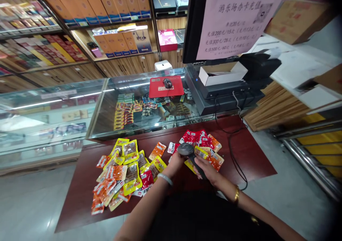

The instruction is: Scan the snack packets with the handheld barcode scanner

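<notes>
Scanner sat gripped in the right hand, head aimed at a yellow packet the left hand's fingers steadied on the table, apparently for reading.

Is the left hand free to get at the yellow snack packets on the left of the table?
Probably yes. The left hand rests on the table just right of the yellow packets, with only loose packets between them. The right hand holds the barcode scanner.
</notes>
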The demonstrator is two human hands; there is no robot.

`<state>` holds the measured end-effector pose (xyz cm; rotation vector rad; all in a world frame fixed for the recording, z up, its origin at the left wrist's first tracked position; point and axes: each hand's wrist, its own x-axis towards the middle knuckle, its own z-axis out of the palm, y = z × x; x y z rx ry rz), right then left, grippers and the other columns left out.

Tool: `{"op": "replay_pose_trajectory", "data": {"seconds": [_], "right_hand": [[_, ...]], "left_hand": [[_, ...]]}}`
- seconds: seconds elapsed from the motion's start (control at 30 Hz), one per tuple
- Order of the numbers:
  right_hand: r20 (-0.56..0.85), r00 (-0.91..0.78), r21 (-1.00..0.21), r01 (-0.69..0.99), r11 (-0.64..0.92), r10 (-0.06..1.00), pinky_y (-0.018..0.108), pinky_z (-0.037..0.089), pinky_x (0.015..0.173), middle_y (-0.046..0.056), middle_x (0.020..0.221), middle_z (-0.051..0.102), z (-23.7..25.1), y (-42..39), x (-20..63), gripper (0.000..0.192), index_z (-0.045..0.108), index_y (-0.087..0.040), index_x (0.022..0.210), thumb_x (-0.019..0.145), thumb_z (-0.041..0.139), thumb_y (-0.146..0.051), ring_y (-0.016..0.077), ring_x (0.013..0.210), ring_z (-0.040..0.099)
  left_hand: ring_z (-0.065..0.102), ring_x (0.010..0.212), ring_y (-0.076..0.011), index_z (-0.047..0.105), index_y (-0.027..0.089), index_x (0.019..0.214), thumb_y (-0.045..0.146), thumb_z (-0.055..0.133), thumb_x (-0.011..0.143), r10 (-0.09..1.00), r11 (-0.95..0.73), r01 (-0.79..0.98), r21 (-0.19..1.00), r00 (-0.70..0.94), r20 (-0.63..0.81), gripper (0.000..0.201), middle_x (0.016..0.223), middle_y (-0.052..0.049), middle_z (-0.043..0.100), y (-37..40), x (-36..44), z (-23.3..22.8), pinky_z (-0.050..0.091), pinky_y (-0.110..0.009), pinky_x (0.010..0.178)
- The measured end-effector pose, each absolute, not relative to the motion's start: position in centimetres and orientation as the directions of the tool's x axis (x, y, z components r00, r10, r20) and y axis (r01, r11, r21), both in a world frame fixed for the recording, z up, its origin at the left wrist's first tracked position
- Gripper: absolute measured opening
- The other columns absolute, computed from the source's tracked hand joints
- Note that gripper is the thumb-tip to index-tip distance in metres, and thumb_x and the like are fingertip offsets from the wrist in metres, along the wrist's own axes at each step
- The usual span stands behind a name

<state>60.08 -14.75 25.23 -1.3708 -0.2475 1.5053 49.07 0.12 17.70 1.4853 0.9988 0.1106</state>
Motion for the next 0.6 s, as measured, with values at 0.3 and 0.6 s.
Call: {"op": "replay_pose_trajectory", "data": {"seconds": [0.3, 0.6], "right_hand": [[-0.605, 0.177, -0.729, -0.516, -0.450, 0.776, 0.025, 0.034, 0.043, -0.010, 0.054, 0.050, 25.0, -14.7, 59.6, 0.064, 0.051, -0.024, 0.091, 0.069, 0.071, -0.080, 0.0081, 0.039, 0.039], [-0.597, 0.188, -0.747, -0.484, -0.455, 0.780, 0.025, 0.034, 0.044, -0.010, 0.054, 0.049, 24.4, -15.3, 58.9, 0.062, 0.051, -0.024, 0.093, 0.072, 0.066, -0.080, 0.0091, 0.041, 0.039]], "left_hand": [[0.051, 0.128, -0.0383, 0.059, 0.013, 0.128, 0.040, 0.074, 0.078, 0.927, -0.241, 0.951, 0.192, 0.284, -0.244, 0.059, 0.134, -0.021, 0.060, 6.2, 41.5, 19.3, 0.041, -0.048, 0.104], [0.063, 0.117, -0.0348, 0.058, 0.014, 0.119, 0.026, 0.066, 0.081, 0.886, 0.024, 0.858, 0.514, 0.220, -0.409, 0.040, 0.114, -0.020, 0.071, 8.4, 40.7, 18.3, 0.043, -0.044, 0.100]]}}
